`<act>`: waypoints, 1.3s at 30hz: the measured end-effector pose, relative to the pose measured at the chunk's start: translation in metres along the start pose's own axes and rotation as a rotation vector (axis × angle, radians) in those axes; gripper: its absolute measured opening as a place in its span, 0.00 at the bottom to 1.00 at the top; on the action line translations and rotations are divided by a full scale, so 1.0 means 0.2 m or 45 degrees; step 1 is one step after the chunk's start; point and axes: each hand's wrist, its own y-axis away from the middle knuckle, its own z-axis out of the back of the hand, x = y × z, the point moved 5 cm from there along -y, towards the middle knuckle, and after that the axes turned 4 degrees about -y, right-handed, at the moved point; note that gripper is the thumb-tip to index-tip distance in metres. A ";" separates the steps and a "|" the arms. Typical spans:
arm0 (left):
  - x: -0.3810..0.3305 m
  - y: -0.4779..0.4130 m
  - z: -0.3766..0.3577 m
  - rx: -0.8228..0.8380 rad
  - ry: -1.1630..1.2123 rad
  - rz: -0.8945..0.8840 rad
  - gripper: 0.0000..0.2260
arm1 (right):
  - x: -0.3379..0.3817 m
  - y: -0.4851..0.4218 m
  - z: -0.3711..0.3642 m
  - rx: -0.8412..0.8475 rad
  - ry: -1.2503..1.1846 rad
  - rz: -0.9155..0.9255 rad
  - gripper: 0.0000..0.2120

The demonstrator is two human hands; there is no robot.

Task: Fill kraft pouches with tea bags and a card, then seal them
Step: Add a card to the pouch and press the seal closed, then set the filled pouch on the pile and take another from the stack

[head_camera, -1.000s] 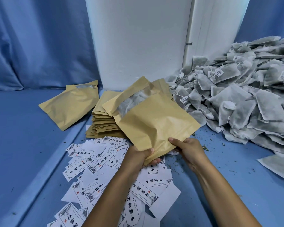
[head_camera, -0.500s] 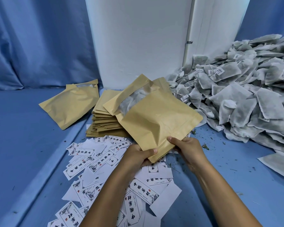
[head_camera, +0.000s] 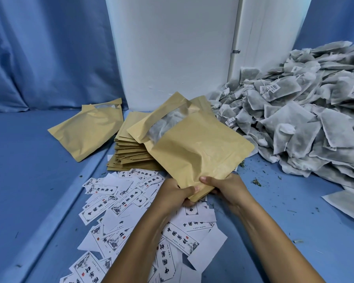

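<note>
A kraft pouch point(head_camera: 200, 148) is held tilted above the blue counter point(head_camera: 294, 211), its near corner pinched by the left hand point(head_camera: 176, 193) and the right hand point(head_camera: 225, 186). A stack of pouches point(head_camera: 129, 154) is seen behind, printed cards point(head_camera: 119, 203) are scattered below, and tea bags point(head_camera: 305, 119) are heaped at right.

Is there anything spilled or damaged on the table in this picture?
Yes. Loose green tea crumbs lie scattered on the blue table in front of the tea bag pile, so something has probably leaked. The held kraft pouch is creased where both hands grip its near edge.
</note>
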 end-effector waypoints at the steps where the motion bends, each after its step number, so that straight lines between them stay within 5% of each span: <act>1: 0.00 0.00 -0.01 0.018 -0.028 0.000 0.04 | 0.03 -0.01 0.03 -0.039 -0.019 0.011 0.08; 12: -0.04 0.02 0.03 0.157 -0.067 -0.007 0.04 | 0.20 -0.11 0.40 -0.297 -0.201 -0.028 0.16; 16: -0.02 0.00 0.11 0.058 -0.107 0.021 0.08 | 0.18 -0.13 0.47 -0.341 -0.178 0.046 0.11; 21: 0.02 0.00 0.18 -0.236 0.140 0.034 0.12 | 0.20 -0.12 0.43 -0.347 0.226 0.292 0.20; 27: 0.02 0.00 0.18 -0.273 0.438 0.065 0.06 | 0.18 -0.07 0.26 -0.084 0.342 0.327 0.05; 39: 0.02 -0.04 0.22 -0.304 0.428 0.086 0.10 | 0.21 -0.02 0.06 -0.178 0.345 0.499 0.05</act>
